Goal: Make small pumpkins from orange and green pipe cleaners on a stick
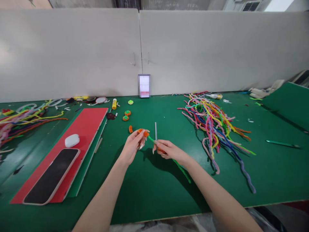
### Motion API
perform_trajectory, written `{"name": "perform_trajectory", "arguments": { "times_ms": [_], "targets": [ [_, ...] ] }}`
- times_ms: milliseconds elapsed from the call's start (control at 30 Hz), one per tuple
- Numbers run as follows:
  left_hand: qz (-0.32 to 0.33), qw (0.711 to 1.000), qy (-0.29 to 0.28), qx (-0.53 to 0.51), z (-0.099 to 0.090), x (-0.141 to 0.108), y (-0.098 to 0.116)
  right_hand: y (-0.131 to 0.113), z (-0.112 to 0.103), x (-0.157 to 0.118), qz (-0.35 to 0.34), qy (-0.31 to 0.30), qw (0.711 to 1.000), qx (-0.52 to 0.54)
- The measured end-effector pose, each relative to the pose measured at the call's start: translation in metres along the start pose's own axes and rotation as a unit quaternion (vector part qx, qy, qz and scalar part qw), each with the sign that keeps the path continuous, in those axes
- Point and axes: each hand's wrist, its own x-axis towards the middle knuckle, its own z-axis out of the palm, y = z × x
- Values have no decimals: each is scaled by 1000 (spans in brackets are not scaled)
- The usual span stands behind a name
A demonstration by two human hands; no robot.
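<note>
My left hand (134, 143) pinches a small orange fuzzy piece (144, 132) that looks made of pipe cleaner. A green pipe cleaner (182, 170) runs from this piece through the closed fingers of my right hand (167, 149), and its loose end hangs below toward the table's front. A narrow grey strip like a blade (155, 130) points away from my right fingers. Something orange shows under those fingers; whether it joins the strip is hidden. Beyond my left hand lie a small orange roll (130, 129) and two orange pieces with green tops (127, 113).
Many coloured pipe cleaners (210, 125) spread at the right, with another bunch (21, 122) far left. A phone (51, 177) and white earbud case (72, 140) rest on red board (89, 122). A yellow glue stick (114, 103) and lit screen (145, 86) stand behind.
</note>
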Motion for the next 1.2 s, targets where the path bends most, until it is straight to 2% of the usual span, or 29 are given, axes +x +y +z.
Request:
{"name": "perform_trajectory", "arguments": {
  "times_ms": [167, 633, 867, 1000, 1200],
  "targets": [
    [-10, 1000, -6, -6, 1, -1, 2, 4, 1, 1, -12, 11, 1000, -13],
    [17, 995, -1, 95, -2, 0, 1, 4, -1, 1, -27, 6, 999, -22],
    [18, 990, -24, 141, 1, -2, 0, 1, 1, 1, -16, 18, 999, -26],
    [-3, 985, -34, 167, 6, -3, -4, 0, 2, 0, -12, 19, 1000, -22],
    [-9, 989, -12, 147, 11, -2, -8, -4, 3, -1, 15, 36, 999, 16]
  ]
}}
